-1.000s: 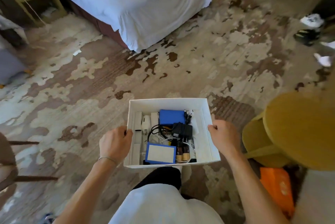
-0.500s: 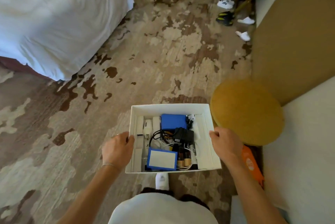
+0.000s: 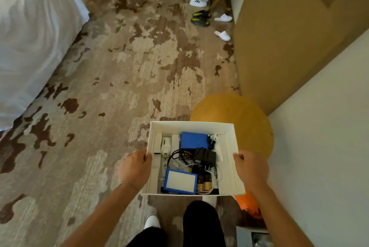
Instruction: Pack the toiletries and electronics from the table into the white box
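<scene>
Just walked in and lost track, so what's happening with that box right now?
A person stands on the patterned carpet holding the white box in the air, left hand gripping its left wall and right hand its right wall. Inside lie two blue cases, a black charger with cables, a white adapter and small bottles. A round yellow table stands just beyond.

A white-sheeted bed (image 3: 30, 36) stands at left on patterned carpet (image 3: 119, 86); a round yellow stool (image 3: 249, 118) sits near scattered shoes (image 3: 199, 17).
</scene>
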Demonstrator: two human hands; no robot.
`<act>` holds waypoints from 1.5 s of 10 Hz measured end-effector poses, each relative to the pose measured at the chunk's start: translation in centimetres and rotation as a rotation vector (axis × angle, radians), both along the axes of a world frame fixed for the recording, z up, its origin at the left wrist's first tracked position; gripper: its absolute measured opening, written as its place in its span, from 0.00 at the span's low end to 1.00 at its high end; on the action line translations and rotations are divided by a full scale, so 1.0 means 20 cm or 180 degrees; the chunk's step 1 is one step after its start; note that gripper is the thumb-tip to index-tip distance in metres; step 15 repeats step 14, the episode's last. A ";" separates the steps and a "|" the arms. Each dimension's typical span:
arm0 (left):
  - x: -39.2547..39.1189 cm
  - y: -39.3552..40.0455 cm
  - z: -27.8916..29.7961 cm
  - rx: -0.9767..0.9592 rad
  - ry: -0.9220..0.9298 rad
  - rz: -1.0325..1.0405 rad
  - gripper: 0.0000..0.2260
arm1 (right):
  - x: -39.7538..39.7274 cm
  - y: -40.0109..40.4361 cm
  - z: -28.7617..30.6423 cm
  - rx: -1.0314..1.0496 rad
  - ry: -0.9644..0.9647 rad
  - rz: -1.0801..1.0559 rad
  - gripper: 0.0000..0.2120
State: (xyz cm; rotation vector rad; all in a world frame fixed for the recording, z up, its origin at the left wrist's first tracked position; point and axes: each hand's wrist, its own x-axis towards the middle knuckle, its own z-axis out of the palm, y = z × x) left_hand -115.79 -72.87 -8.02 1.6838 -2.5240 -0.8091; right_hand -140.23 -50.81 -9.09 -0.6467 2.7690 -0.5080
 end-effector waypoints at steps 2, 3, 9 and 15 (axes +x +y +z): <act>-0.54 0.04 -0.10 0.0105 -0.0367 -0.0102 0.17 | -0.50 0.04 -0.16 0.0055 -0.0097 -0.0096 0.19; -0.78 0.03 -0.18 0.0178 -0.0535 -0.0206 0.17 | -0.73 0.05 -0.24 -0.0001 -0.0209 -0.0075 0.20; -1.62 -0.05 -0.83 0.0214 -0.0646 -0.0447 0.18 | -1.55 0.03 -0.82 0.0112 -0.0135 -0.0005 0.25; -1.70 -0.09 -0.77 0.0220 -0.1040 -0.0780 0.13 | -1.64 0.04 -0.79 0.0820 -0.0525 0.0220 0.20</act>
